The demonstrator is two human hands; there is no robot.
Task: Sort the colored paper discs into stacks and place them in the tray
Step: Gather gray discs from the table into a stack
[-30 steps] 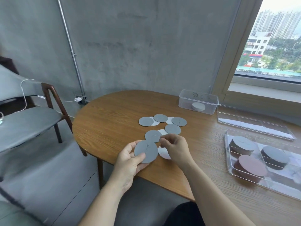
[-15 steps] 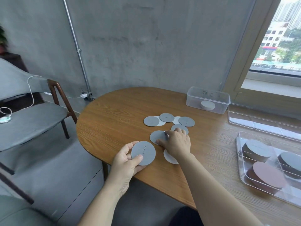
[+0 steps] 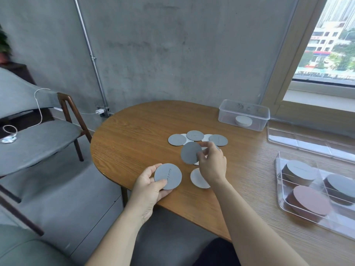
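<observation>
Since half a second ago the right hand (image 3: 211, 164) has lifted a grey disc (image 3: 190, 153) off the table (image 3: 134, 135), pinching its right edge so its face tilts toward the person, just beyond the left hand (image 3: 149, 187), which grips a second grey disc (image 3: 168, 176) face up, with a white disc (image 3: 197, 179) beside the right wrist.

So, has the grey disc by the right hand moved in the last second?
Yes. The grey disc lay flat on the table; now the right hand pinches it, raised and tilted, beyond the white disc.
</observation>
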